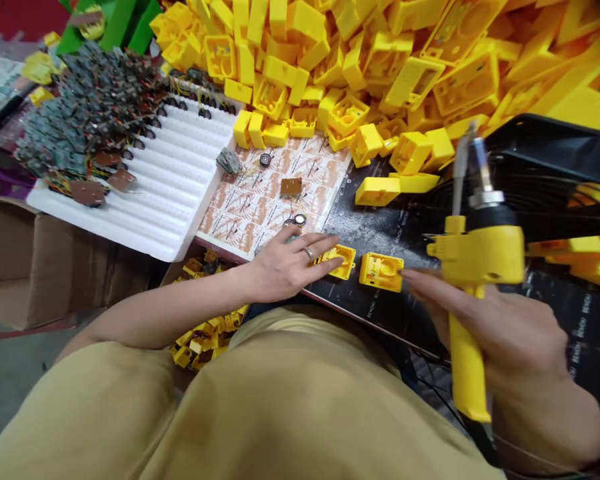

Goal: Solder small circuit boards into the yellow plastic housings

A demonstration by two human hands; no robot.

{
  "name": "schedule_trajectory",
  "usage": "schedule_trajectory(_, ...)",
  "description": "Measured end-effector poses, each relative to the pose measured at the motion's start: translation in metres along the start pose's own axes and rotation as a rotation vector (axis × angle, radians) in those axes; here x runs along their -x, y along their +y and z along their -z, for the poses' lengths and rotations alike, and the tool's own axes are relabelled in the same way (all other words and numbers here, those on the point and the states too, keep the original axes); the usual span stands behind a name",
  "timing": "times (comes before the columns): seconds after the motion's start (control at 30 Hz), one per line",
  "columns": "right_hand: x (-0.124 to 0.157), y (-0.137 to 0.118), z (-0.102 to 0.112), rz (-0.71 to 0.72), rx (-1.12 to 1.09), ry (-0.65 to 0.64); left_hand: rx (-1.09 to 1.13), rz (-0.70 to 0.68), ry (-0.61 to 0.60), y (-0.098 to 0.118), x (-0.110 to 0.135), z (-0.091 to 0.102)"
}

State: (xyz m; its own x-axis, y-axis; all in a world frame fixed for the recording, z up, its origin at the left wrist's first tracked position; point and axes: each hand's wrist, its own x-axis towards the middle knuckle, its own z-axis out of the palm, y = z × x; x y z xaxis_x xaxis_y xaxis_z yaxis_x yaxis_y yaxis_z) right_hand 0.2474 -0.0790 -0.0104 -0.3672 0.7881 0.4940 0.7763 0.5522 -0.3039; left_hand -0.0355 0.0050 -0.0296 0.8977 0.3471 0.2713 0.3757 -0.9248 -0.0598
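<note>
My right hand is wrapped around the yellow handle of a soldering gun, its metal tip pointing up and away from me. An outstretched finger of that hand reaches the right edge of a small open yellow casing on the black work surface. My left hand, wearing a ring, lies with fingers spread over a second yellow casing, partly covering it. Just beyond the left fingers are small round speakers. A brown circuit board lies farther back on the patterned sheet.
Yellow casings are heaped across the back. To the left, a white foam tray bears a pile of wired boards. A black fan-like device stands at right. Below are a cardboard box and more yellow parts.
</note>
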Motion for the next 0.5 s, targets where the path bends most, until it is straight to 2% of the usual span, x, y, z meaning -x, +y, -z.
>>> schedule_trajectory(0.1, -0.004, 0.005, -0.008, 0.122, 0.008, -0.046, 0.001, -0.093, -0.039, -0.024, 0.015, 0.009)
schedule_trajectory(0.2, -0.007, 0.005, -0.018, 0.101, -0.042, -0.107, 0.092, -0.073, -0.128, -0.06, 0.018, 0.032)
schedule_trajectory(0.27, -0.01, 0.002, -0.023, 0.087, -0.046, -0.107, 0.128, 0.045, -0.155, -0.084, 0.006, 0.041)
schedule_trajectory(0.33, -0.015, -0.003, -0.029, 0.079, -0.029, -0.071, 0.096, 0.154, -0.234, -0.104, -0.014, 0.041)
schedule_trajectory(0.43, -0.024, -0.008, -0.036, 0.09, -0.01, -0.039, 0.016, 0.102, -0.484, -0.123, -0.045, 0.028)
schedule_trajectory(0.5, -0.027, -0.008, -0.038, 0.101, -0.007, -0.045, -0.065, 0.045, -0.58, -0.128, -0.059, 0.024)
